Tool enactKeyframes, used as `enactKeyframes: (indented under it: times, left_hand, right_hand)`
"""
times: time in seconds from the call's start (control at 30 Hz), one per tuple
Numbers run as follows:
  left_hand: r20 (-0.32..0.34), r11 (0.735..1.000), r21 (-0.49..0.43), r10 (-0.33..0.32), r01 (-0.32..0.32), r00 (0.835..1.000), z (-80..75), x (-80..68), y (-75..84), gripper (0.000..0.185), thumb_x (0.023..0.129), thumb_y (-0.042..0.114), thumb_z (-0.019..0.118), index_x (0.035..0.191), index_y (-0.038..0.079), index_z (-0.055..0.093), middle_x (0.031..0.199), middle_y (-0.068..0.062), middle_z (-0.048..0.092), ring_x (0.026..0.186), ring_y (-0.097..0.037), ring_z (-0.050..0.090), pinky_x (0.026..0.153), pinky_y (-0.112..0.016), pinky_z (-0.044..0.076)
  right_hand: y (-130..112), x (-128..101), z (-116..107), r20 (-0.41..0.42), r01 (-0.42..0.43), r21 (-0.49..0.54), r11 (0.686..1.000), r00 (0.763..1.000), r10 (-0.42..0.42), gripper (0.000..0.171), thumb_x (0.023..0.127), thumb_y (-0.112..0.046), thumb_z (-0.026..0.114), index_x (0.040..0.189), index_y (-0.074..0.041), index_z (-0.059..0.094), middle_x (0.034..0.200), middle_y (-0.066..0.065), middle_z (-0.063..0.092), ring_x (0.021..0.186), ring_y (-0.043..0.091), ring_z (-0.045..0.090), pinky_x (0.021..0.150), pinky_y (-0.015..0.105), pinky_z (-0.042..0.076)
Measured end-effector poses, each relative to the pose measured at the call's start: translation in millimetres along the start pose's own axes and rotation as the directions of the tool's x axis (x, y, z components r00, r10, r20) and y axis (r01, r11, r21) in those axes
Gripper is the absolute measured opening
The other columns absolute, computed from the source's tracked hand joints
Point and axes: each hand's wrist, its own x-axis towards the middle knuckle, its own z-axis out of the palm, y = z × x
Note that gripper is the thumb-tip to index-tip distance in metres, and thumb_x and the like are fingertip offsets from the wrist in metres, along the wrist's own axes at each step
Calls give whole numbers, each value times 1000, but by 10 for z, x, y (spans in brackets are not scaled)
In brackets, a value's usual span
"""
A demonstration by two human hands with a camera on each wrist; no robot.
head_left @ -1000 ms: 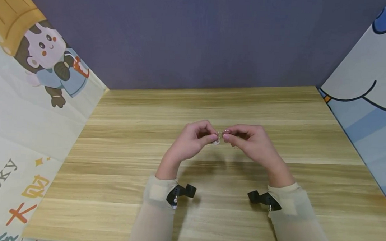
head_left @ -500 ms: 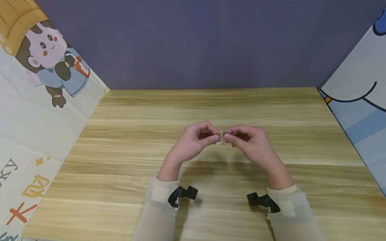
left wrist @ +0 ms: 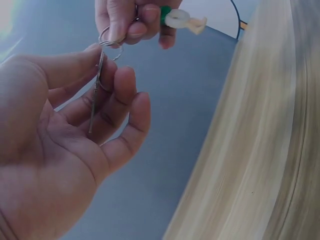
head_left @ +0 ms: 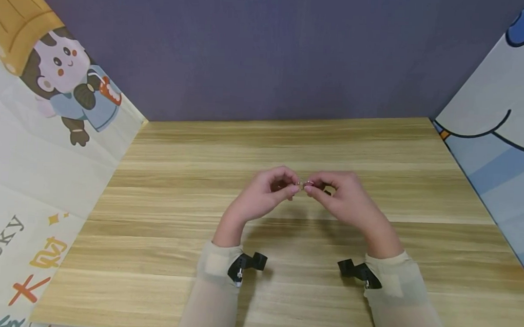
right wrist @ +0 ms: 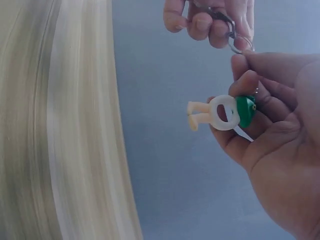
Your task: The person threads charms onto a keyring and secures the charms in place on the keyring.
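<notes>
Both hands meet fingertip to fingertip above the wooden table. My left hand (head_left: 260, 192) pinches a thin metal key (left wrist: 95, 97), seen edge-on and lying along the curled fingers in the left wrist view. A split key ring (left wrist: 106, 40) joins at its upper end. Thumb and forefinger of my right hand (head_left: 346, 194) pinch that ring. From the right hand also hangs a small figurine charm (right wrist: 224, 112) with a green top, a white ring-shaped body and pale legs, its chain partly hidden by the fingers.
The wood-grain table (head_left: 191, 165) spreads under both hands. A dark blue-grey panel (head_left: 266, 56) rises behind it, with printed cartoon sheets at the left (head_left: 33, 173) and right (head_left: 500, 140). Black wrist cameras jut inward from both sleeves.
The fingertips have come slightly closer together. A pale piece visible below the left fingertips earlier no longer shows there. A small dark spot now shows beside the right thumb.
</notes>
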Motion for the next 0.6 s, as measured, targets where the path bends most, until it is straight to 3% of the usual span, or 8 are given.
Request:
enactKeyframes:
  times: [0.27, 0.5, 0.6]
  left_hand:
    - [48, 998, 58, 12, -15, 999, -5, 2, -22, 9, 107, 14, 65, 110, 7, 70, 95, -6, 71, 88, -24, 69, 78, -29, 58]
    - [72, 1000, 18, 20, -21, 997, 4, 1, -15, 6, 108, 9, 62, 107, 6, 67, 101, -16, 72, 92, -20, 69, 90, -58, 60]
    - [63, 1000, 9, 27, -27, 998, 6, 5, -14, 6, 107, 8, 62, 107, 5, 67, 101, -17, 72, 91, -18, 69, 91, -60, 59]
  right_hand:
    - [-6, -6, -47, 47, 52, -46, 998, 998, -50, 10, 100, -10, 75, 104, -15, 82, 92, -4, 79, 80, 6, 64, 72, 26, 53]
    - [-40, -12, -83, 47, 55, -28, 998, 997, -54, 10, 99, -10, 77, 104, -15, 83, 92, -4, 80, 79, 6, 65, 70, 24, 53]
    - [-44, -10, -80, 35, 48, -12, 999, 998, -47, 9, 98, -10, 77, 103, -15, 83, 91, -5, 79, 79, 6, 65, 70, 25, 53]
